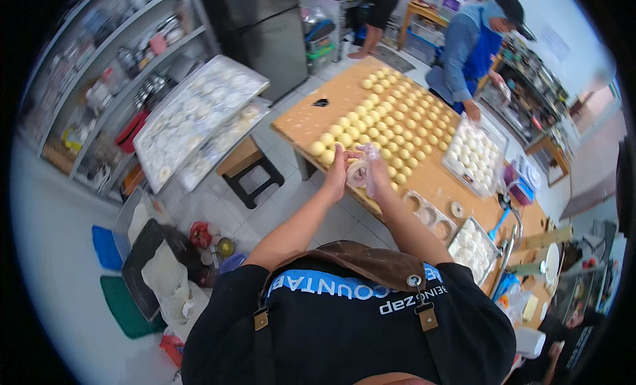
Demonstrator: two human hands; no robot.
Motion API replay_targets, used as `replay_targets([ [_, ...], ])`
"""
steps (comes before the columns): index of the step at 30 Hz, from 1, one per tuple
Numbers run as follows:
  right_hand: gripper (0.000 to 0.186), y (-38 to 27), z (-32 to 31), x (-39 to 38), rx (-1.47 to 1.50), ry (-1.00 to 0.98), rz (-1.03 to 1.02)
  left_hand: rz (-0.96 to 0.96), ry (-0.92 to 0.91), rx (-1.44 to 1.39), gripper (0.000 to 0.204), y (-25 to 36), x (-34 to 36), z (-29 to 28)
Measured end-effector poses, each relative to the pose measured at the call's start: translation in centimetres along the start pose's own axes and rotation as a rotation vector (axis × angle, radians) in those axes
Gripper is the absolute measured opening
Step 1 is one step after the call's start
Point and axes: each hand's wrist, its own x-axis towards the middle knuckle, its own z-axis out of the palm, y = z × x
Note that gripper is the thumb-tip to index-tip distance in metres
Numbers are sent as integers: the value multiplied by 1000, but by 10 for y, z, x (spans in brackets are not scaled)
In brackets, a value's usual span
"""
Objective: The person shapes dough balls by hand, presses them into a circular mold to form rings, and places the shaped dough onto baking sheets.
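While you stand at the near edge of the wooden table (pixel 311 117), both your hands meet over a flattened round of pale dough (pixel 357 174). Your left hand (pixel 336 170) cups the piece from the left with the fingers curled around its rim, and your right hand (pixel 375 171), which looks to be in a thin clear glove, presses against its right side, so the dough is held between the two just above the table's edge. Rows of yellowish dough balls (pixel 391 117) cover the tabletop right beyond your hands, the nearest ones just beside your left fingers. To your right a tray of white dough rounds (pixel 474 153) rests on the table, and a person in a blue apron (pixel 474 47) touches its far side. Well to your left, covered trays (pixel 199 117) sit on a stool.
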Motion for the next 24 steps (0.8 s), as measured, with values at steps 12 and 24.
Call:
replay_targets([
  [12, 30, 77, 230, 17, 131, -330, 71, 288, 481, -154, 59, 94, -56, -206],
  [24, 30, 109, 386, 51, 56, -580, 302, 458, 722, -281, 58, 165, -62, -318],
])
